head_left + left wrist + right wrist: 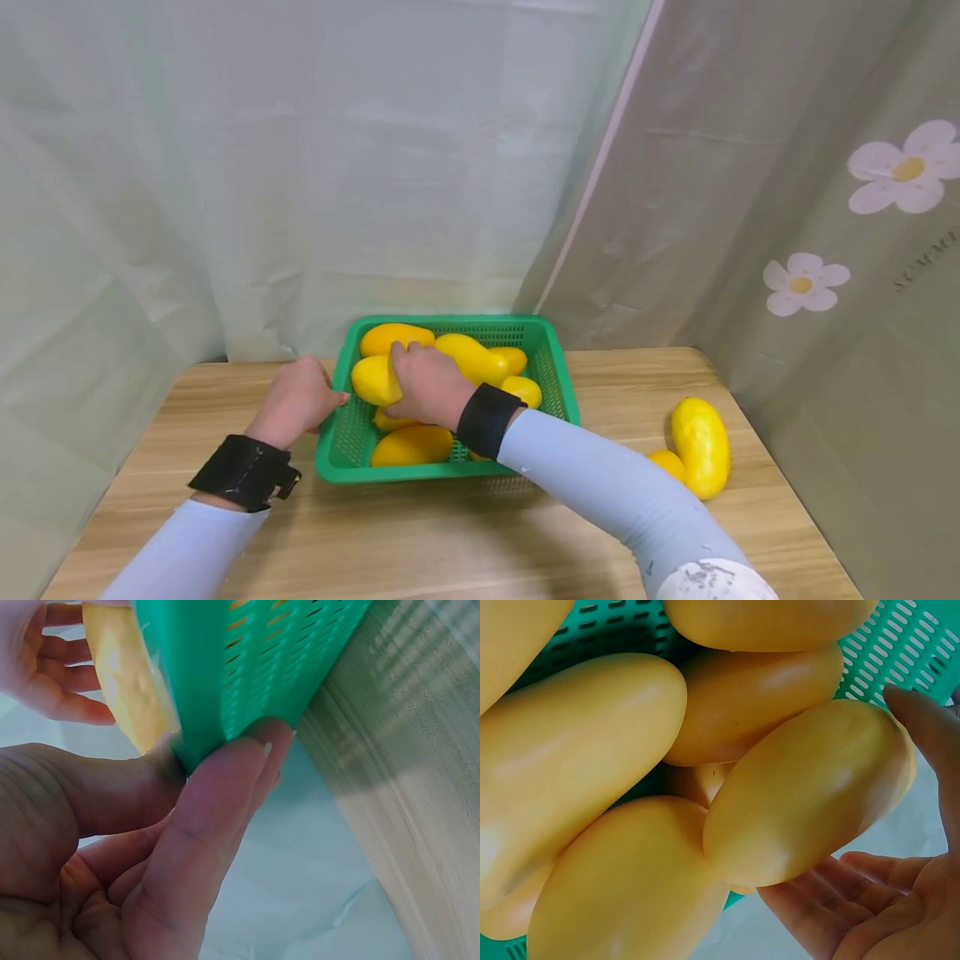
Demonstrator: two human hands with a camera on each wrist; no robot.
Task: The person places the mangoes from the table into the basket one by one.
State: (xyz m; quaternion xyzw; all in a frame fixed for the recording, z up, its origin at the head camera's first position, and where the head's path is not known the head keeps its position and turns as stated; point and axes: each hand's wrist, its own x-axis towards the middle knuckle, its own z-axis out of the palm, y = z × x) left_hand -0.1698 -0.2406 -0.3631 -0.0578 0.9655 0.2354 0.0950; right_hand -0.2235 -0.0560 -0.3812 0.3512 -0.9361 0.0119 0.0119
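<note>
A green plastic basket (566,392) stands on the table, piled with several yellow mangoes. My left hand (300,398) is at the basket's left side. In the left wrist view its thumb and forefinger (214,787) pinch the basket's rim (199,682). My right hand (435,385) reaches into the basket and grips a mango (375,381) at the left of the pile. Seen from the right wrist, the thumb lies along one side of this mango (810,795) and the fingers along the other, while other mangoes (630,877) lie right beside it.
On the right part of the wooden table (615,375) lie a long curved yellow mango (702,447) and a smaller yellow one (667,464), partly hidden by my right sleeve. Pale curtains (375,167) hang behind the table, and a flowered one (847,375) hangs along its right edge.
</note>
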